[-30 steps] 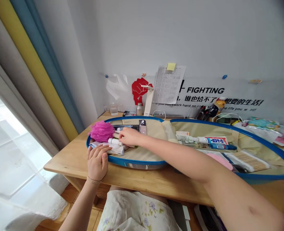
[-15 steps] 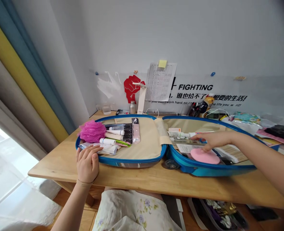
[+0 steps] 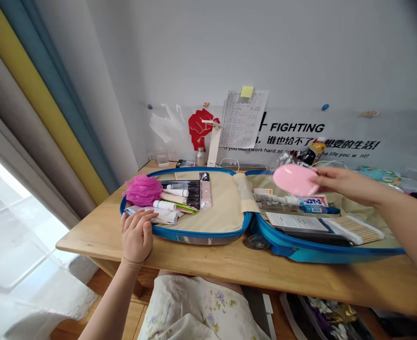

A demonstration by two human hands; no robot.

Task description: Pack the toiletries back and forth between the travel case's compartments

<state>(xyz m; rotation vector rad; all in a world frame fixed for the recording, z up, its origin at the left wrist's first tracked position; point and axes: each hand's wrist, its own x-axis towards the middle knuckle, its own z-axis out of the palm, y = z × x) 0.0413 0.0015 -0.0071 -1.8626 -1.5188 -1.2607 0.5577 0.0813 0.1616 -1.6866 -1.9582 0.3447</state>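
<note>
My right hand (image 3: pixel 332 182) is closed on the edge of a pink oval hairbrush (image 3: pixel 295 179), held above the right half of an open blue suitcase (image 3: pixel 300 252). Something dark and shiny, bristles or plastic wrap, shows along its far side. Below it lie a blue tube (image 3: pixel 320 209), a white printed card (image 3: pixel 296 222) and a pack of cotton swabs (image 3: pixel 357 230). My left hand (image 3: pixel 137 233) rests on the near rim of the left half, fingers stretched over a white packet (image 3: pixel 164 216). Close by are a magenta bath puff (image 3: pixel 144 190) and several black-capped pens (image 3: pixel 192 193).
The suitcase lies across a wooden table (image 3: pixel 208 262) against the wall. Behind it stand a small bottle (image 3: pixel 200 157), a white lamp (image 3: pixel 214 146) and a dark bottle with a yellow label (image 3: pixel 316 151). A bin (image 3: pixel 330 316) sits under the table.
My right hand has lifted the pink hairbrush up out of the right half, uncovering the card beneath. My left hand stays on the rim. The view has shifted slightly.
</note>
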